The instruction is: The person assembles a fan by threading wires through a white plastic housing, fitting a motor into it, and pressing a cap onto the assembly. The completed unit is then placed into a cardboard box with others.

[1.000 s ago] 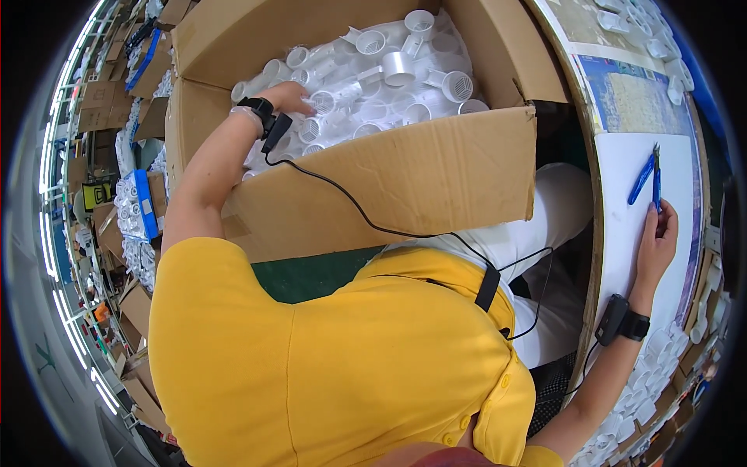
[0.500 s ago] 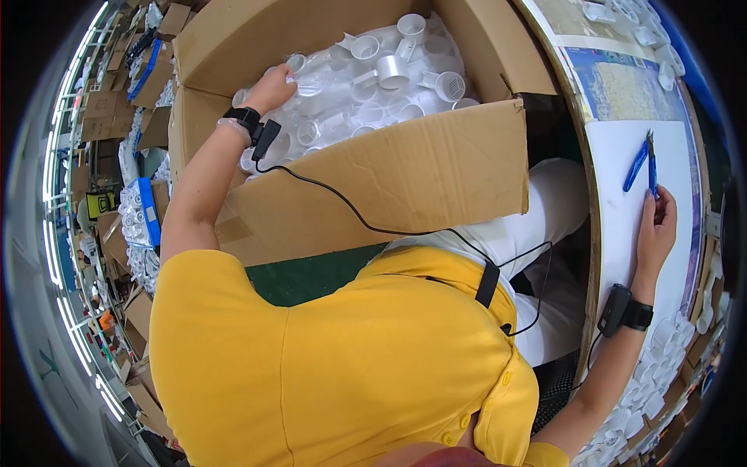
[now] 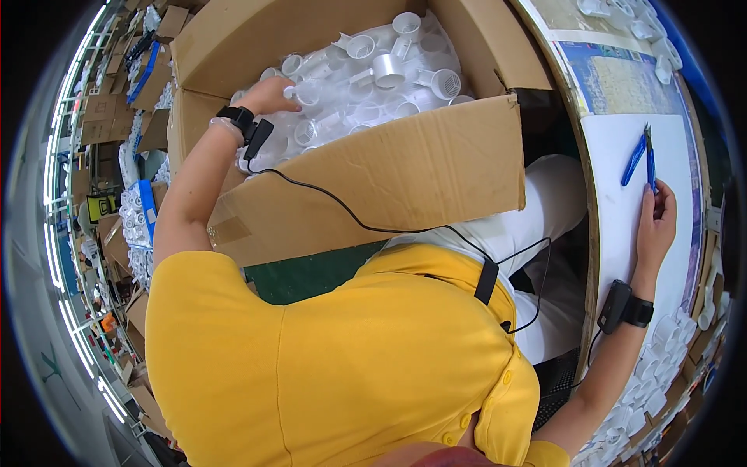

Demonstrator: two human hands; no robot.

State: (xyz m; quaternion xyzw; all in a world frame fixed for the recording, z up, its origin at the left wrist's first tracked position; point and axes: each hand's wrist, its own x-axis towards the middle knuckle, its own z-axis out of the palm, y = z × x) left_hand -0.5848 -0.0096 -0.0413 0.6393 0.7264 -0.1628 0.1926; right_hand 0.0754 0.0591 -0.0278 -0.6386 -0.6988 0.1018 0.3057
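Both arms stretch apart: left hand (image 3: 268,95) fingers curl on white plastic scoops (image 3: 373,74), right hand (image 3: 655,226) lies flat, fingers together.

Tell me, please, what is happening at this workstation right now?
A person in a yellow shirt reaches the left hand into a large cardboard box full of white plastic scoops, touching them. The right hand rests on a white sheet on the table, its fingers at blue-handled cutters.
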